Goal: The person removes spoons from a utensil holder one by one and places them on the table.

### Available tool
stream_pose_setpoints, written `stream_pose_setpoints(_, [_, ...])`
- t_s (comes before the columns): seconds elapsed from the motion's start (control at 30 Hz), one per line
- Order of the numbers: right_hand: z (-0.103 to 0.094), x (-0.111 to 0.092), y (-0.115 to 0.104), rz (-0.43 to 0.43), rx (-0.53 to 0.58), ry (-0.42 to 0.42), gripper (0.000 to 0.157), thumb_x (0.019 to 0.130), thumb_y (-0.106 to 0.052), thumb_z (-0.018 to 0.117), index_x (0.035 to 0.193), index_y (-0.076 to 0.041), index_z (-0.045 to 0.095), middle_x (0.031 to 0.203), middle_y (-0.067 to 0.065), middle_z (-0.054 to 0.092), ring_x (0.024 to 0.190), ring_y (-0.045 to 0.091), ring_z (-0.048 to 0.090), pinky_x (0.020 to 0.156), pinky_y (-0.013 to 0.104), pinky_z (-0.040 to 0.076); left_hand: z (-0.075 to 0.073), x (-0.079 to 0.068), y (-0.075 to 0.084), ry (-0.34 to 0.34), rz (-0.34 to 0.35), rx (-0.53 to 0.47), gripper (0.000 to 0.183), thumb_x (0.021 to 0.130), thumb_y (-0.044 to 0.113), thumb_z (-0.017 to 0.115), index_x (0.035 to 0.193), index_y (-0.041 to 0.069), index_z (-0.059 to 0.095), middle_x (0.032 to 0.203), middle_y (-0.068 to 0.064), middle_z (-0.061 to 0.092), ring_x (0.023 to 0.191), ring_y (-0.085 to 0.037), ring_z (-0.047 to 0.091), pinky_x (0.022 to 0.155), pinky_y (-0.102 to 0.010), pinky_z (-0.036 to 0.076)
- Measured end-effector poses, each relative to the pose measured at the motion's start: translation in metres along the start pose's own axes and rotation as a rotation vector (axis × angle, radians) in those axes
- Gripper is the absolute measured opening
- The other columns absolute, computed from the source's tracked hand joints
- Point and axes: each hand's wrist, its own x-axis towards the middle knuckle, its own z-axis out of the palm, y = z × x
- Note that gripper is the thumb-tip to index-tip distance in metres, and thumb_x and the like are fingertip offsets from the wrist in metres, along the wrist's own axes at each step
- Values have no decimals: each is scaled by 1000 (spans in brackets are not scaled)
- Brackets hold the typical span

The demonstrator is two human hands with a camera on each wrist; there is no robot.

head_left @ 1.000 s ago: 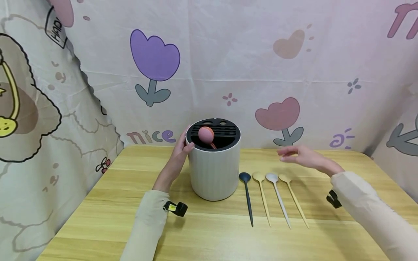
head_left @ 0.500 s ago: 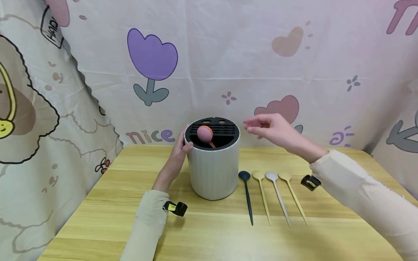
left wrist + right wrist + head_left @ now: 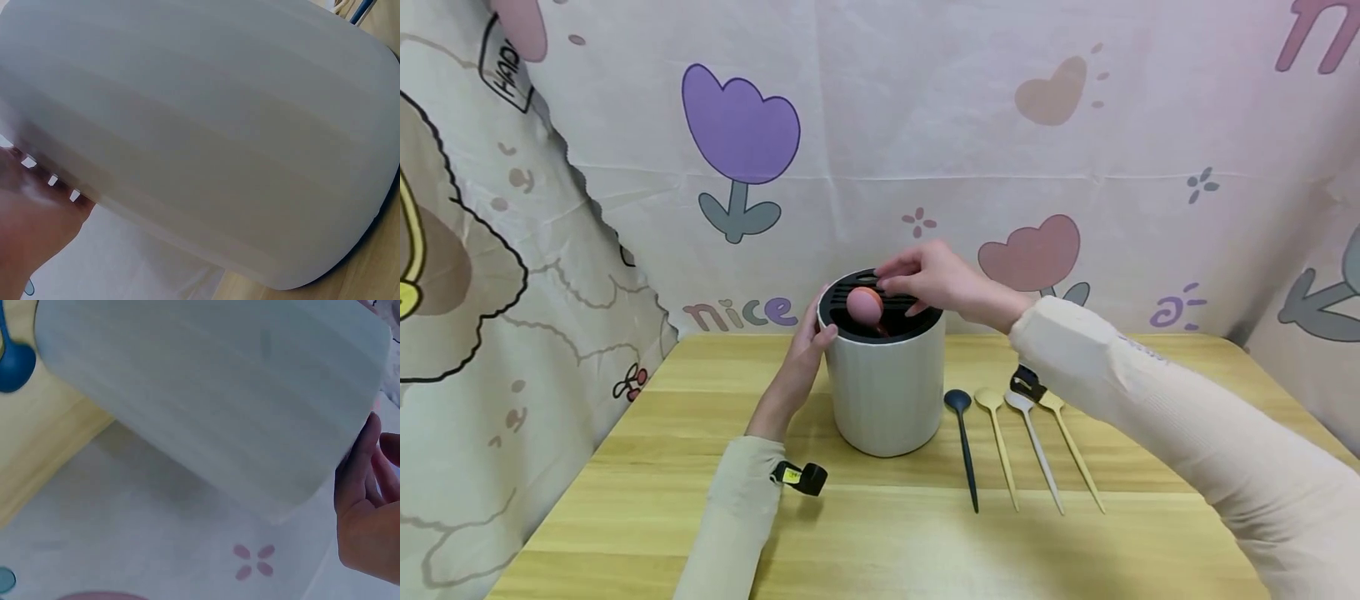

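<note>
A white ribbed utensil holder with a black slotted top stands upright on the table. From its opening rises a utensil with a round pink head edged in orange, likely a spoon. My left hand holds the holder's left side, thumb at the front of the rim and fingers round the back. Over the opening, my right hand has its fingers loosely bent, tips right beside the pink head. In the right wrist view, that hand shows past the holder's rim, its thumb apart from the fingers.
To the holder's right lie a dark blue spoon, a yellow spoon, a white spoon and another yellow spoon, side by side on the wooden table. A printed cloth hangs behind.
My right hand has swung left from beyond the spoons to over the holder's opening, reaching the pink head. The left hand stays on the holder; the spoons lie where they were.
</note>
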Motion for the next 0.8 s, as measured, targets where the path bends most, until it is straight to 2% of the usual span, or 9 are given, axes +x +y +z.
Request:
stream_pose_setpoints(0.2, [7,8,-3,99,129,-42,31,93,-11,64,123,-3,65,114,9,68,100,18,64,69,32,57,0,0,0,-2,-10,3,84,91,49,47,156,11,10,160,-6,12,144,-22,11,114,-54,11])
stream_pose_setpoints(0.4, [7,10,-1,135,201,-73,30,91,-9,67,120,-3,67,110,10,69,96,16,64,67,29,56,0,-1,0,-3,-9,3,86,92,51,48,156,10,9,160,-7,11,145,-23,10,114,-55,10])
stream_pose_setpoints(0.63, [7,10,2,131,162,-76,27,92,-5,64,119,-3,68,104,10,71,92,16,64,69,30,56,1,-2,1,4,-38,22,82,92,50,46,156,14,10,160,-6,11,145,-25,11,113,-58,12])
stream_pose_setpoints(0.8, [2,6,1,105,71,-74,29,93,-4,60,121,-1,66,110,11,68,93,17,62,70,29,55,1,-2,2,7,-43,28,80,92,47,45,156,15,10,160,-6,11,145,-25,11,112,-57,12])
